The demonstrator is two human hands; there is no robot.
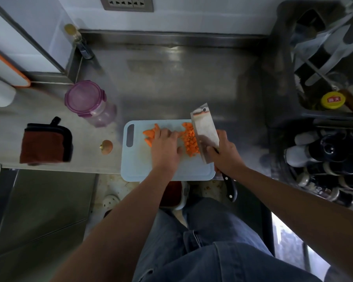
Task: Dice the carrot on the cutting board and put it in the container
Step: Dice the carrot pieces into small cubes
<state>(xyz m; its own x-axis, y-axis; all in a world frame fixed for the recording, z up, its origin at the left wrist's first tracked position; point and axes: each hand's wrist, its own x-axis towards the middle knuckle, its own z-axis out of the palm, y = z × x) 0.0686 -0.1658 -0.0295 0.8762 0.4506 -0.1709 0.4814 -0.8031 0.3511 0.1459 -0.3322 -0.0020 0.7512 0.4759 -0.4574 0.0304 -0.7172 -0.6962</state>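
Note:
A pale blue cutting board (135, 165) lies at the counter's front edge. On it sits a heap of diced carrot (190, 142), with uncut carrot strips (150, 134) to its left. My left hand (165, 147) presses down on the strips, fingers curled over them. My right hand (225, 153) grips the black handle of a cleaver (205, 132), whose broad blade stands tilted just right of the dice. A clear container with a purple clip lid (85, 98) stands left of the board, lid on.
A folded dark red cloth (46, 143) and a small onion-like bulb (106, 147) lie left of the board. Bottles and a yellow-capped jar (333, 100) crowd the right side. A glass bottle (78, 39) stands at the back left corner. The steel counter (171, 82) stretches behind the board.

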